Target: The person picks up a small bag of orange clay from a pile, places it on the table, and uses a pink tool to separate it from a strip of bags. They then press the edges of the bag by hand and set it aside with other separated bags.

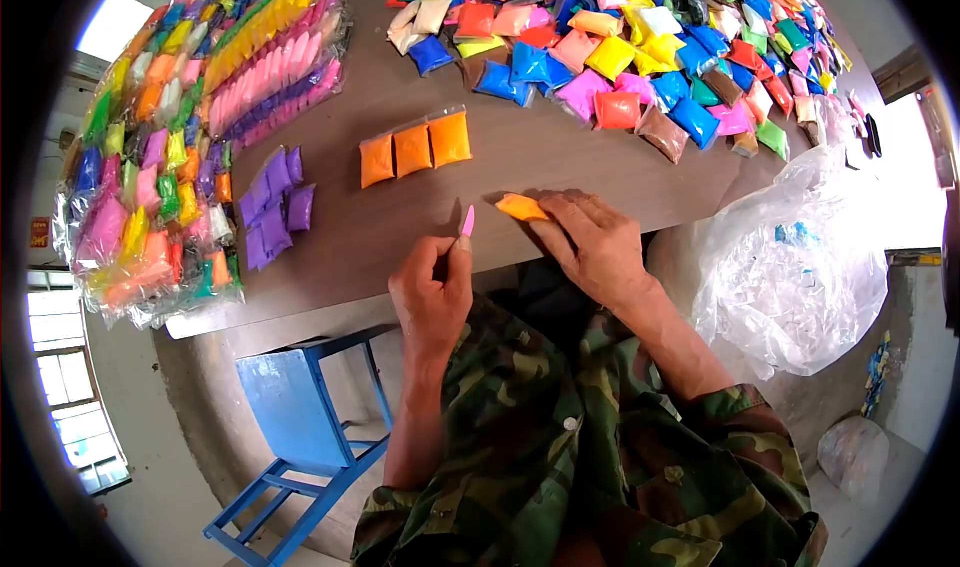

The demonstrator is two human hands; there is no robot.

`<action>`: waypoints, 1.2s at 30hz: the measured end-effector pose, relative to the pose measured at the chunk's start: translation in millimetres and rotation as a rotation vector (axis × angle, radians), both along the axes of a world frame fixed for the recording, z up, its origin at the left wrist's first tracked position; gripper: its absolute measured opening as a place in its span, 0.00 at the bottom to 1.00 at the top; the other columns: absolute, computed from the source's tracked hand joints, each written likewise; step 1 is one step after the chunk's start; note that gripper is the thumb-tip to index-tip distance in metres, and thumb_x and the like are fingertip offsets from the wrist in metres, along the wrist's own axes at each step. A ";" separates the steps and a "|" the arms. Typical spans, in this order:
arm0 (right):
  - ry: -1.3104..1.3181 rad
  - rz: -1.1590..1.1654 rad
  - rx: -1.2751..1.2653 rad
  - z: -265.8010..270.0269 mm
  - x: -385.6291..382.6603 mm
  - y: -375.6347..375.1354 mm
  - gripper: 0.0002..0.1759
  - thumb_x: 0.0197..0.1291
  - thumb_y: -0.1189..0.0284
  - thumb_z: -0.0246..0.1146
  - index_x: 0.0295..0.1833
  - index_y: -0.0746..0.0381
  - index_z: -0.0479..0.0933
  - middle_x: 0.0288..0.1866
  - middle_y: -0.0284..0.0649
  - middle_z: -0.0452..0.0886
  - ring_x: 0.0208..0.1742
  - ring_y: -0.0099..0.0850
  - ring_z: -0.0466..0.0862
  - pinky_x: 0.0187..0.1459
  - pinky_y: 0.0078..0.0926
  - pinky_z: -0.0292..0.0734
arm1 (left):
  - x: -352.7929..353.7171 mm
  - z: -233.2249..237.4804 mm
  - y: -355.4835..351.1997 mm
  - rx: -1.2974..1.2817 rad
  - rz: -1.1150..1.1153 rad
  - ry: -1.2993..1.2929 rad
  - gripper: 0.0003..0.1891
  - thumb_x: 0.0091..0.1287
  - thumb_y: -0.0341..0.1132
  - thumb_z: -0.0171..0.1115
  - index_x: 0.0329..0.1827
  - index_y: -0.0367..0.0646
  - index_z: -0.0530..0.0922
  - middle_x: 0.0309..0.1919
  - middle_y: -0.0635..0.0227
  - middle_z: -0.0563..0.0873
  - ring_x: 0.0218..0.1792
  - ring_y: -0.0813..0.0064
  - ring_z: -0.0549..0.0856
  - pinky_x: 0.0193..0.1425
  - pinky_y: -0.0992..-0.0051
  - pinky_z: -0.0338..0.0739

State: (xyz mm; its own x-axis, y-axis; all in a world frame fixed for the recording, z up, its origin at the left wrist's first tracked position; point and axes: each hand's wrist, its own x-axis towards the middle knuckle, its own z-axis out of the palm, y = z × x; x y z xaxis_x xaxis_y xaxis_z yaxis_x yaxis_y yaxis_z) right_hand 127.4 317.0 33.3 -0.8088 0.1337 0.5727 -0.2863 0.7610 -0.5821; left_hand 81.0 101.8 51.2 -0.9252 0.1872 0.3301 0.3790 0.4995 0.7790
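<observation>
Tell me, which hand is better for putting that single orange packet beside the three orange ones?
Probably the right hand: it already touches the single orange packet. The left hand is also close to the three orange packets, but it holds a small pink thing.

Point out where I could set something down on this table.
Bare tabletop shows between the three orange packets and the colourful heap, between the purple packets and the left hand, and between the right hand and that heap. It's crowded under the heap and along the left end, under bagged packets.
</observation>
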 end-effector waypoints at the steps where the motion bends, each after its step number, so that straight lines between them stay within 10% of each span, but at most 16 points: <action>1: -0.001 0.001 -0.001 0.1 -0.1 1.0 0.15 0.66 0.69 0.75 0.55 0.60 0.86 0.49 0.41 0.92 0.47 0.44 0.91 0.47 0.39 0.87 | 1.0 3.2 1.0 0.007 -0.010 -0.009 0.07 0.75 0.30 0.72 0.39 0.36 0.85 0.23 0.68 0.82 0.25 0.84 0.76 0.30 0.75 0.71; 16: -0.082 -0.132 -0.046 -13.9 -3.5 0.1 0.05 0.69 0.70 0.73 0.46 0.57 0.88 0.34 0.39 0.85 0.35 0.43 0.88 0.34 0.40 0.81 | -20.5 -14.9 39.0 -0.136 -0.132 -0.044 0.04 0.73 0.26 0.74 0.42 0.35 0.85 0.24 0.67 0.86 0.23 0.85 0.79 0.29 0.74 0.75; 17: -0.070 -0.138 -0.038 -14.0 -3.9 -0.2 0.04 0.69 0.70 0.73 0.46 0.57 0.87 0.33 0.39 0.85 0.34 0.43 0.88 0.33 0.40 0.81 | -29.6 -20.6 34.4 -0.193 -0.121 0.063 0.05 0.71 0.27 0.74 0.39 0.39 0.84 0.24 0.58 0.86 0.22 0.64 0.87 0.28 0.68 0.77; 30: -0.006 -0.146 0.007 -20.8 -6.1 -0.8 0.05 0.70 0.71 0.72 0.48 0.57 0.87 0.35 0.38 0.87 0.35 0.42 0.88 0.34 0.39 0.82 | -13.9 -13.5 35.7 -0.150 -0.125 -0.062 0.05 0.72 0.28 0.73 0.39 0.40 0.84 0.27 0.55 0.87 0.27 0.54 0.90 0.32 0.63 0.81; 35: -0.001 -0.172 0.001 -14.9 -5.6 -5.7 0.06 0.70 0.72 0.71 0.50 0.58 0.86 0.37 0.38 0.89 0.36 0.41 0.90 0.35 0.39 0.82 | -20.3 -8.0 22.1 -0.187 -0.106 -0.051 0.04 0.72 0.28 0.73 0.40 0.42 0.84 0.28 0.54 0.88 0.29 0.53 0.90 0.33 0.63 0.82; 36: -0.006 -0.179 0.005 -15.3 -5.4 -6.3 0.07 0.70 0.73 0.71 0.51 0.58 0.85 0.38 0.39 0.89 0.37 0.40 0.90 0.35 0.38 0.83 | -13.2 -7.4 27.2 -0.122 -0.151 -0.002 0.04 0.72 0.27 0.73 0.40 0.39 0.84 0.25 0.58 0.86 0.25 0.68 0.85 0.30 0.68 0.77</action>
